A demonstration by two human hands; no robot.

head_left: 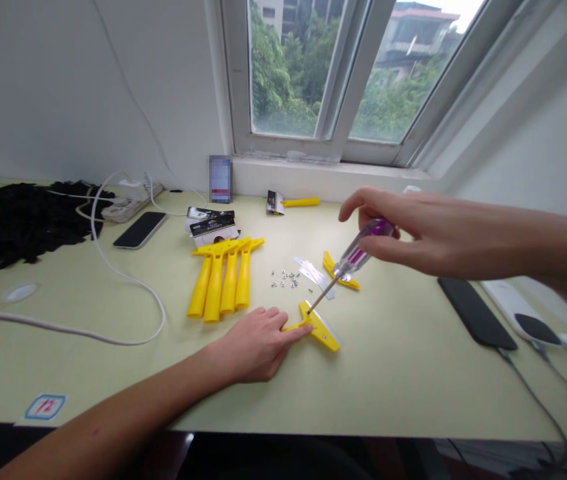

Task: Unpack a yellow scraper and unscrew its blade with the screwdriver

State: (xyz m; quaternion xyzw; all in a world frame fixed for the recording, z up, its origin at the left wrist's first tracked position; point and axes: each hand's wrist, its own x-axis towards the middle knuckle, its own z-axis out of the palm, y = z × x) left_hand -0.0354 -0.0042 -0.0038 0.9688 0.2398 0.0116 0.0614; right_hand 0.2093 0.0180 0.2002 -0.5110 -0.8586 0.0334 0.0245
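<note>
My left hand (pixel 260 343) is wrapped round the handle of a yellow scraper (pixel 324 333), its index finger pressed along the scraper's head. A blade edge shows along the head's far side, and a screw sits in its right part. My right hand (pixel 388 233) grips a screwdriver (pixel 356 257) with a clear and purple handle. The screwdriver slants down to the left, its tip at the left part of the scraper head. Just beyond lie loose blades (pixel 313 272), a yellow clamp piece (pixel 346 279) and several small screws and nuts (pixel 286 279).
Several yellow scraper handles (pixel 220 283) lie left of centre, with printed cards (pixel 213 230) behind them. Another scraper (pixel 300 202) rests near the window. Phones (pixel 140 230), a black power bank (pixel 476 313), white cables (pixel 128 273), a power strip (pixel 126 208) and black material (pixel 23 220) flank the work area.
</note>
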